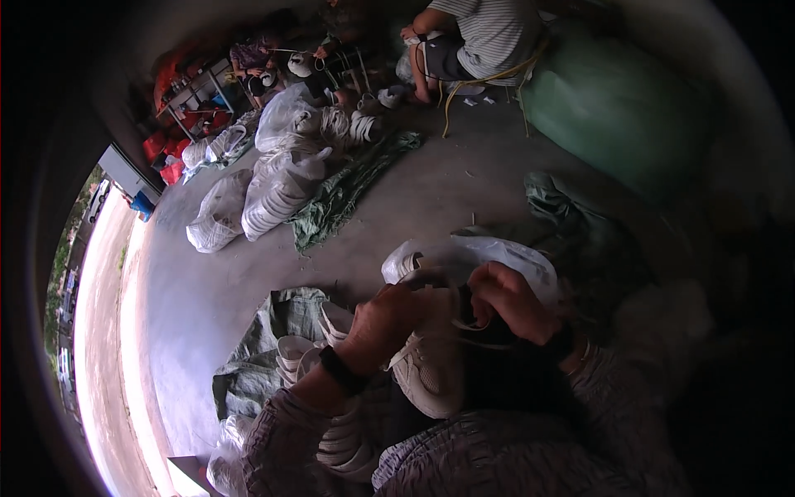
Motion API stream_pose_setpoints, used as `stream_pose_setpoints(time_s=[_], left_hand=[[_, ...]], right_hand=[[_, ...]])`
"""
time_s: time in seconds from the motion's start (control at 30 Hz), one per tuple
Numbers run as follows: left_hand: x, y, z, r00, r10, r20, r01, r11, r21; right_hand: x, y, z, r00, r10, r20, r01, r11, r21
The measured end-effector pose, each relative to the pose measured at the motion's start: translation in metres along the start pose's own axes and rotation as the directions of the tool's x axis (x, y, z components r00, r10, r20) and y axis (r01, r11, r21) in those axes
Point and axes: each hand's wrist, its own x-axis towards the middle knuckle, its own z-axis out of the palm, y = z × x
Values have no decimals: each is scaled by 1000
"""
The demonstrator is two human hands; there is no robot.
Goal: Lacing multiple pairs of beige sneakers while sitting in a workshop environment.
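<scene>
A pale sneaker (431, 377) lies across my lap, its toe toward me. My left hand (385, 323) is closed at the sneaker's upper end, its fingertips partly hidden. My right hand (509, 302), just to the right, has its fingers curled in a pinch on a thin pale shoelace (476, 325) that loops out beside the shoe. Motion smears the area between both hands. Beyond them sit a clear plastic bag (522, 263) and another pale shoe (403, 265).
More pale shoes (298, 356) lie by my left forearm on a green woven sack (257, 356). Farther off are bagged shoes (277, 195), a green cloth (356, 186) and a big green sack (613, 116). A person in a striped shirt (497, 37) sits ahead; other people work at the back left.
</scene>
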Motion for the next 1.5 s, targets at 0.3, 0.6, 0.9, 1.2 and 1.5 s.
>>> stream_pose_setpoints(time_s=[0.3, 0.6, 0.9, 1.2, 1.5], left_hand=[[0, 3, -7, 981, -62, 186, 24, 979, 202], [3, 14, 5, 986, 18, 164, -66, 956, 286], [-8, 26, 5, 970, -153, 187, 89, 946, 311], [1, 6, 30, 929, -250, 274, 110, 891, 441], [-13, 38, 35, 971, -190, -146, 197, 980, 37]], right_hand=[[-4, 21, -3, 994, 77, 73, -82, 993, 80], [-3, 32, -1, 997, -6, 73, -3, 993, 119], [-5, 34, -6, 1000, 5, 25, -9, 985, 174], [-10, 29, -2, 999, -15, 38, 8, 984, 176], [-3, 30, -2, 996, -46, 75, 33, 987, 159]])
